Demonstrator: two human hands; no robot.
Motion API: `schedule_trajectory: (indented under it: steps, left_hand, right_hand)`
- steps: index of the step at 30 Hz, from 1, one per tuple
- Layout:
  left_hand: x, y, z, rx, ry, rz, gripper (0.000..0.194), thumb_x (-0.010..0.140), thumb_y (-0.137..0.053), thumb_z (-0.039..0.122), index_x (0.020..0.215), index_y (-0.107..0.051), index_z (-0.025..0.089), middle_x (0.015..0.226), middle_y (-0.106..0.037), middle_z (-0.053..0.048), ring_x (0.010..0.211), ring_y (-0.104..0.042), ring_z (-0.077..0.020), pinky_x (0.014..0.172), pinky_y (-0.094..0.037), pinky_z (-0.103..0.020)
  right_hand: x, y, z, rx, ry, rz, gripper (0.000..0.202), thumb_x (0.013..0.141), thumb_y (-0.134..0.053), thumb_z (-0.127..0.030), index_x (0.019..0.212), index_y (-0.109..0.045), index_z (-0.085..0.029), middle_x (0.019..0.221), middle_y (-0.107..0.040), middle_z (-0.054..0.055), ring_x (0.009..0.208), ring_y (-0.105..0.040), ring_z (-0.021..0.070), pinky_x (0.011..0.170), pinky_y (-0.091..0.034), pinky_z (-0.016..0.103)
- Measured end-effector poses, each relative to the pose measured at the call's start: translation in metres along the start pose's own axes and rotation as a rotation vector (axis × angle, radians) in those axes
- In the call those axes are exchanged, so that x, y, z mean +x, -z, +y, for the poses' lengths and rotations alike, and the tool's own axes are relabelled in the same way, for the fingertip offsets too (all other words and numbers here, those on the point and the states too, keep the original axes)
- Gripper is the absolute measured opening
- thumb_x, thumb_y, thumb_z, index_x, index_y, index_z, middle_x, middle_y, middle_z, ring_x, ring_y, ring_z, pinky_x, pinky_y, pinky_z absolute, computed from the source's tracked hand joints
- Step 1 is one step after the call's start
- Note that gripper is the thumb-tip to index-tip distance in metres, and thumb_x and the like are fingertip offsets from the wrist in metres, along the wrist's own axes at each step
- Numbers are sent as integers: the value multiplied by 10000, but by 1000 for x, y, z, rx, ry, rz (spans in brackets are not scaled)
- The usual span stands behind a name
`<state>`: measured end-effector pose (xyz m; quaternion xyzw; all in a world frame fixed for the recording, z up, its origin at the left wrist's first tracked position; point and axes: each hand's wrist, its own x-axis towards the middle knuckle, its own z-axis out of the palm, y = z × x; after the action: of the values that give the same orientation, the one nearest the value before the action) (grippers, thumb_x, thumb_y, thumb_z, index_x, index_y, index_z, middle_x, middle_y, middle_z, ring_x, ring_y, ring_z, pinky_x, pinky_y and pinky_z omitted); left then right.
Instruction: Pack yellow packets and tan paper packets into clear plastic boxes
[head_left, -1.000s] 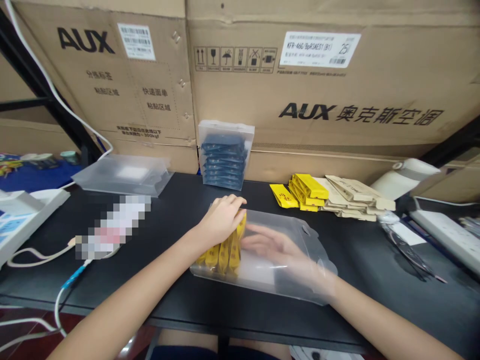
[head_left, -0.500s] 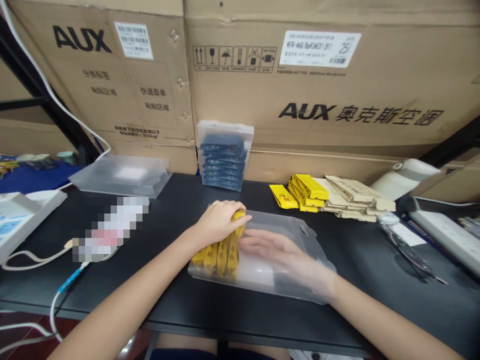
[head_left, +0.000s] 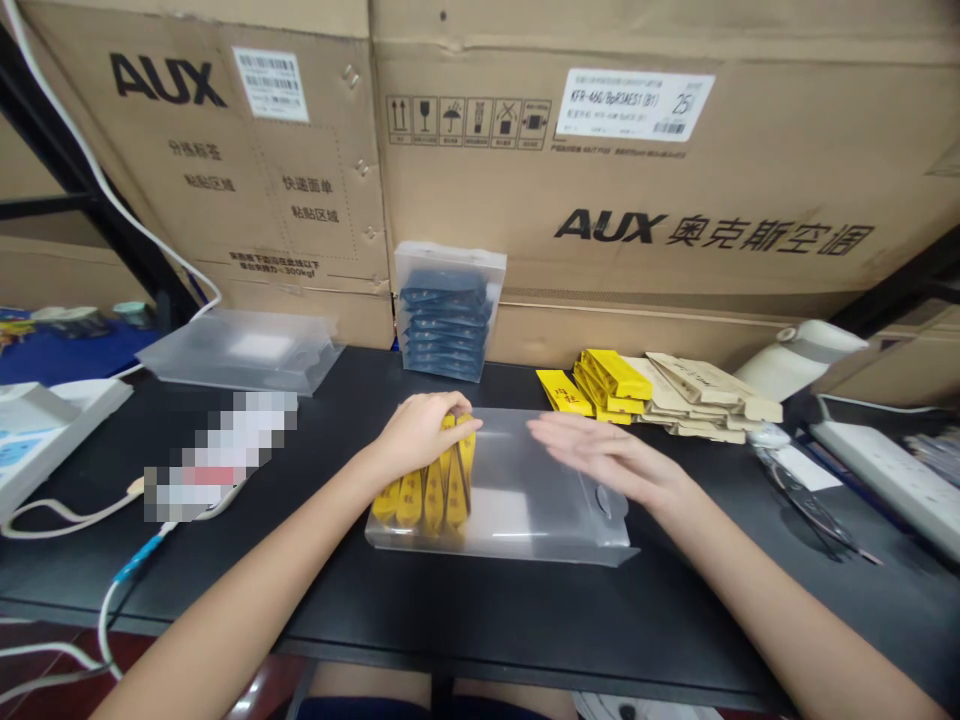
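A clear plastic bag (head_left: 547, 470) lies flat on the black desk in front of me, its cut-out handle end towards the right. Several yellow packets (head_left: 433, 490) stand in a row inside its left end. My left hand (head_left: 424, 432) is curled over the far left part of the bag, thumb pressed on the packets through the plastic. Above the bag's far right edge hovers my right hand (head_left: 611, 455), fingers stretched out and holding nothing. Beyond it are loose yellow packets (head_left: 611, 380) and beige packets (head_left: 697, 395) in piles.
Cardboard boxes (head_left: 465, 190) wall off the back. Against them stands a bag of blue packets (head_left: 446, 320). Another clear bag (head_left: 300, 350), a pixelated phone-like object (head_left: 232, 450) and a power strip (head_left: 67, 430) lie left; a pale bottle (head_left: 802, 360) and eyeglasses (head_left: 802, 500) lie right.
My right hand has come out from inside the bag and moved up and right over its edge. The bag has shifted slightly left, with my left hand still on it.
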<state>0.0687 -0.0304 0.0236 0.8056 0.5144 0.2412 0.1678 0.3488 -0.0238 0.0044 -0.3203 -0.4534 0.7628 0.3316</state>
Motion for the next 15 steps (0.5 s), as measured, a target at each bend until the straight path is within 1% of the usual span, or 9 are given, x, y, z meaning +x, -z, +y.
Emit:
schedule_trajectory:
  steps: [2,4,5,6,8,10,12,15]
  left_hand:
    - [0,3,-4,-19,7,-4,293,830,-499,476,909,-636,231,898,-690,-18,850,-633,-209,726,-448,-295]
    - [-1,5,-6,-55,-14,-18,286,829,-505,466,915,-635,226,886,-690,-20,838,-635,-202,731,-450,-291]
    - [-2,6,-7,-73,-27,-26,285,829,-507,463,916,-634,224,883,-690,-22,835,-636,-199,732,-452,-288]
    - [-2,7,-8,-86,-39,-34,284,828,-509,462,916,-633,221,886,-691,-24,837,-637,-199,732,-453,-286]
    - [-3,8,-8,-96,-51,-46,286,825,-515,463,914,-633,219,895,-693,-29,847,-638,-202,731,-455,-285]
    - [-3,8,-9,-94,-55,-48,289,823,-519,466,920,-634,219,906,-694,-29,860,-638,-204,734,-455,-285]
    - [-4,7,-9,-93,-54,-45,291,823,-518,467,924,-634,220,902,-693,-26,856,-636,-202,733,-454,-284]
    - [-5,8,-8,-89,-42,-46,298,823,-512,473,919,-635,220,892,-690,-27,842,-634,-200,723,-453,-284]
  right_hand:
    - [1,13,-7,-33,13,79,414,660,-644,-87,1064,-628,-180,1206,-625,88,1158,-563,218,1047,-390,357]
    - [2,16,-9,-54,21,169,260,642,-683,-91,886,-650,-175,972,-700,48,964,-658,179,973,-456,328]
    - [2,15,-9,-58,33,202,190,627,-702,-91,783,-633,-174,847,-699,18,856,-677,154,916,-489,308]
    - [2,13,-9,-60,51,226,170,609,-718,-92,697,-598,-174,745,-675,-9,763,-674,131,853,-513,284]
    - [3,9,-7,-67,103,255,229,575,-737,-102,599,-521,-173,628,-621,-36,654,-644,104,730,-528,238]
    - [4,8,-5,-78,150,281,267,559,-740,-112,573,-480,-173,584,-594,-39,611,-619,92,652,-515,206]
    - [5,8,-4,-84,184,313,263,567,-735,-129,588,-477,-174,579,-583,-38,579,-594,83,585,-495,189]
    - [6,10,-3,-177,294,408,211,620,-719,-214,667,-517,-179,690,-623,-12,509,-554,74,428,-416,172]
